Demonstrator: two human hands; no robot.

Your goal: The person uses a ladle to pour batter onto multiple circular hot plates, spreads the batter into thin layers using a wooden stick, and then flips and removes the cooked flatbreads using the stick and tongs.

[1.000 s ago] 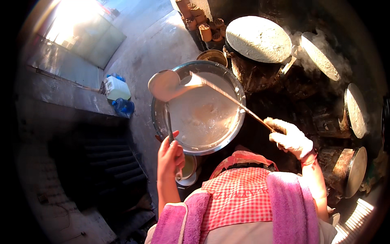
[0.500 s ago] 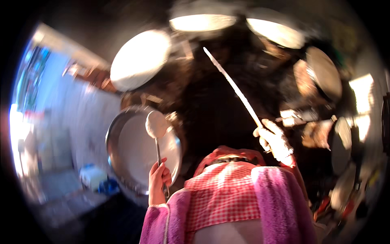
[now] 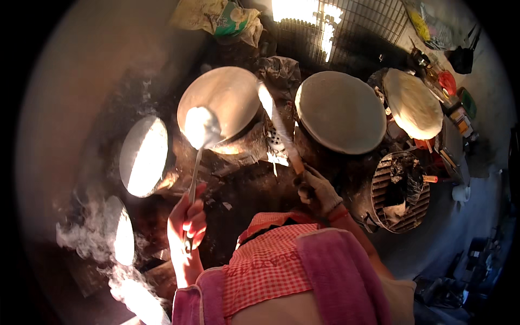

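Note:
In my left hand I grip the handle of a metal ladle. Its bowl is full of white batter and appears over the near left part of a round griddle. Whether batter touches that griddle I cannot tell. My gloved right hand is closed around the wooden handle of a long, flat, pale-coated spatula. The spatula slants up and left, its tip at the griddle's right edge. A second round griddle lies to the right of the blade.
Two more round griddles stand at the left, with steam beside them. A pile of round flatbreads sits at the far right. Below it is a round stove with a grate and charred fuel. A wire rack stands at the back.
My view has swung to the right, and the basin of batter has left it. The filled ladle has gone from above the basin to over a griddle. Both hands keep their holds.

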